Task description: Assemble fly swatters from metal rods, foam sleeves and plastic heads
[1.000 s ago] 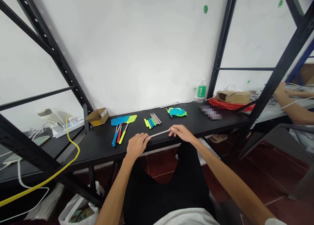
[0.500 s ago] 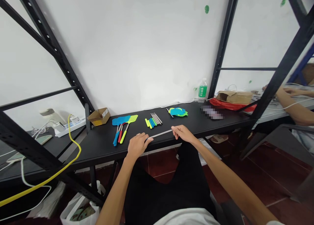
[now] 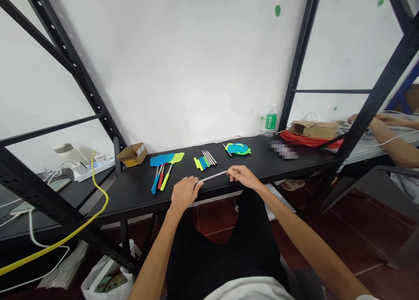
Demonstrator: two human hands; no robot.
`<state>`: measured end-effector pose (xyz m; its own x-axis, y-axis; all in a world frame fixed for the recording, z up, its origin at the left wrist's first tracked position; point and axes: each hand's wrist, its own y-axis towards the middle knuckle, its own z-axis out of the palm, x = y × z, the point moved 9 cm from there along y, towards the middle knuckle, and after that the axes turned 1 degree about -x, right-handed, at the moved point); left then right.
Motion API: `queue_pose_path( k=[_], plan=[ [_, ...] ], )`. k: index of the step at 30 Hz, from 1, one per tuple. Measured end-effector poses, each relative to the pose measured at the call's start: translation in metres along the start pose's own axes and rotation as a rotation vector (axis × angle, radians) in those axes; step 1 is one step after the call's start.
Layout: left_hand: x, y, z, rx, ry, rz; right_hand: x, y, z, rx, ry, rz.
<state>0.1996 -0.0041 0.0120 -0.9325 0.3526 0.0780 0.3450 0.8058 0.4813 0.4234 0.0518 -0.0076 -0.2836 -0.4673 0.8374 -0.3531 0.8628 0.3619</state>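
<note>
A thin silvery metal rod [image 3: 213,176] spans the gap between my two hands, just above the desk's front edge. Its left end is closed in my left hand [image 3: 185,193], where a bit of blue shows by the thumb. My right hand [image 3: 241,176] pinches the other end in its fingertips. Beyond them lie several grey rods [image 3: 208,157] and, beside those, short yellow, blue and green handles [image 3: 201,163]. Fly swatters [image 3: 163,169] with blue, red and yellow handles rest to the left. Loose blue and green swatter heads [image 3: 238,148] are piled to the right.
On the black desk [image 3: 131,195] stand an opened cardboard box [image 3: 132,155] and a water bottle [image 3: 270,121]. Black shelf posts [image 3: 297,60] rise at both sides. A yellow cable [image 3: 98,217] hangs at left. Another person's arm [image 3: 384,138] shows at far right.
My right hand has shifted slightly left, toward my left hand, still pinching the rod. The visible stretch of rod has barely changed, and the things on the desk stay put.
</note>
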Motion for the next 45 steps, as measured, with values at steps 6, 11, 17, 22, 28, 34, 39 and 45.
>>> queue_pose_path(
  k=[6, 11, 17, 22, 28, 34, 39, 45],
  plan=[
    [0.000, 0.000, -0.001, 0.005, 0.001, -0.010, -0.005, 0.004, -0.007, -0.047, 0.165, 0.029],
    [-0.001, -0.001, -0.003, -0.015, -0.012, -0.002, -0.007, 0.003, -0.008, -0.056, 0.147, 0.056],
    [-0.001, -0.001, -0.005, -0.046, -0.044, 0.006, -0.005, 0.001, -0.007, -0.054, 0.106, 0.042],
    [-0.001, -0.001, -0.006, -0.058, -0.064, 0.007, -0.002, 0.000, -0.006, -0.049, 0.051, 0.029],
    [0.000, -0.002, -0.005, -0.061, -0.076, 0.008, -0.004, 0.000, -0.006, -0.037, 0.011, 0.018],
    [0.001, -0.001, -0.005, -0.055, -0.064, 0.011, -0.005, 0.000, -0.005, -0.024, -0.049, 0.015],
    [0.001, -0.002, -0.006, -0.057, -0.086, 0.009, -0.002, -0.001, -0.005, -0.021, -0.099, 0.000],
    [0.001, -0.001, -0.005, -0.058, -0.099, 0.002, 0.013, -0.005, -0.003, -0.017, -0.225, -0.009]
  ],
)
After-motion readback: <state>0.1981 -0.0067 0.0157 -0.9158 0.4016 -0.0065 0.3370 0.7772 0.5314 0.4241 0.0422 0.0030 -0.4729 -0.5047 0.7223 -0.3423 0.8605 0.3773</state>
